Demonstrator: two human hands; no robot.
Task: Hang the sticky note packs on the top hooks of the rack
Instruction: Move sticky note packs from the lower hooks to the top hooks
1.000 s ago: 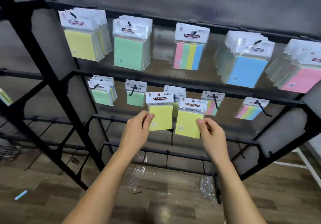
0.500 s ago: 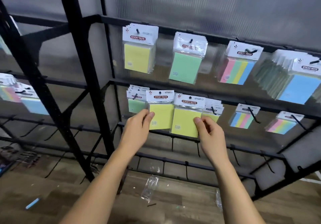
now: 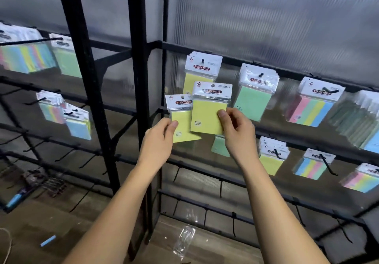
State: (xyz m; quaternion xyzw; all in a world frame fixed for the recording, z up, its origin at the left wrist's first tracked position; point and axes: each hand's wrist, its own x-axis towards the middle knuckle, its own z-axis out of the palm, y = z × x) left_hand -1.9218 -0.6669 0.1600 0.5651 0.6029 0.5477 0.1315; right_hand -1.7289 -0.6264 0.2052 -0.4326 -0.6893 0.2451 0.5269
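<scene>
Head view is showing a black rack (image 3: pixel 139 79) standing before a ribbed translucent wall, its top hooks carrying hanging packs. Below the top-row yellow pack (image 3: pixel 202 69), the right hand (image 3: pixel 235 132) is pinching a yellow sticky note pack (image 3: pixel 209 112) at its right edge, thumb on the front. The left hand (image 3: pixel 160 140) is gripping a second yellow pack (image 3: pixel 181 120), lower and partly behind the first, by its left edge.

One yellow sticky note pack (image 3: pixel 207 114) is pinched by the right hand (image 3: pixel 235 132), another (image 3: pixel 181 120) by the left hand (image 3: pixel 160 143), below a yellow stack (image 3: pixel 203 69) hung on the top hook (image 3: pixel 203 60).
</scene>
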